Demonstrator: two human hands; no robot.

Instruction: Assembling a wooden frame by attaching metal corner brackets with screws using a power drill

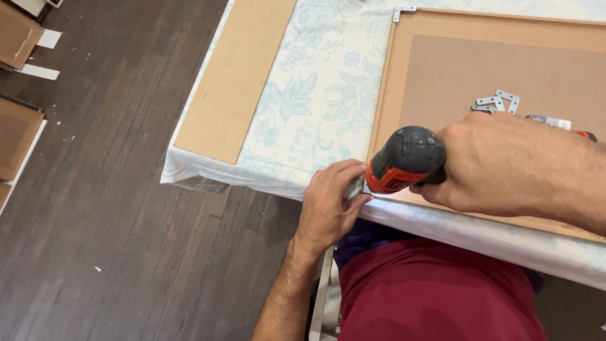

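My right hand grips an orange and black power screwdriver, its nose pointing down at the near left corner of a wooden frame lying on the table. My left hand pinches a small metal piece against that corner, just below the tool's tip. The tool's bit is hidden by the tool body. A metal corner bracket sits on the frame's far left corner. Several loose metal brackets lie on the brown backing board inside the frame.
A long fibreboard strip lies on the floral tablecloth to the left of the frame. The table edge runs just in front of my hands. Dark wood floor is to the left, with flat panels at its far left.
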